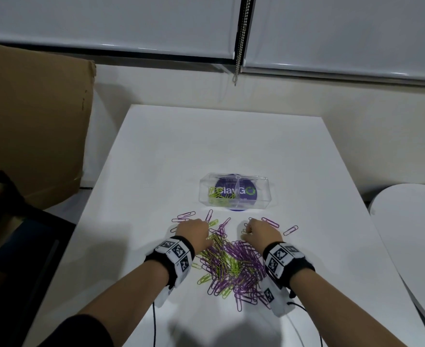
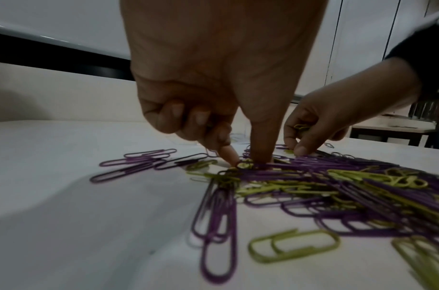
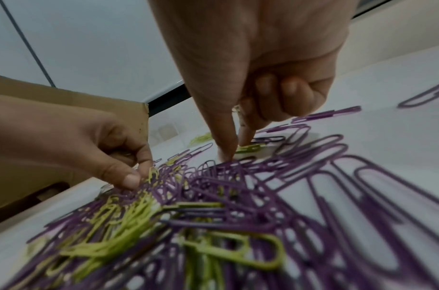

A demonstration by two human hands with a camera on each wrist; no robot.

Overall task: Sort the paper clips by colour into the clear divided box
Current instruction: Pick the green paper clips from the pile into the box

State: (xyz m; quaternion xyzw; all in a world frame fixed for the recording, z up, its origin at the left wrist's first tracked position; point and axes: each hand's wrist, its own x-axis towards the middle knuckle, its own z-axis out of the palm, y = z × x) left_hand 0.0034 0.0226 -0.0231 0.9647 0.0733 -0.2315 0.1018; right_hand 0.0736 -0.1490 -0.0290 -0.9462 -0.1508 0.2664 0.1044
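Observation:
A mixed pile of purple and green paper clips (image 1: 231, 264) lies on the white table (image 1: 206, 146). Behind it stands the clear divided box (image 1: 262, 182); its left compartment holds green clips (image 1: 219, 196), and the right one looks empty. My left hand (image 2: 245, 161) reaches into the pile's far left side, thumb and forefinger pinching a green clip (image 2: 245, 165). My right hand (image 3: 236, 150) works the far right side, pinching a green clip (image 3: 249, 148) on the table. More green clips (image 2: 300, 126) are tucked in its curled fingers.
Loose purple clips (image 1: 270, 222) are scattered between the pile and the box. A purple printed disc (image 1: 249, 194) lies under the box. A cardboard box (image 1: 31, 121) stands left of the table, and a second white table (image 1: 406, 221) is on the right.

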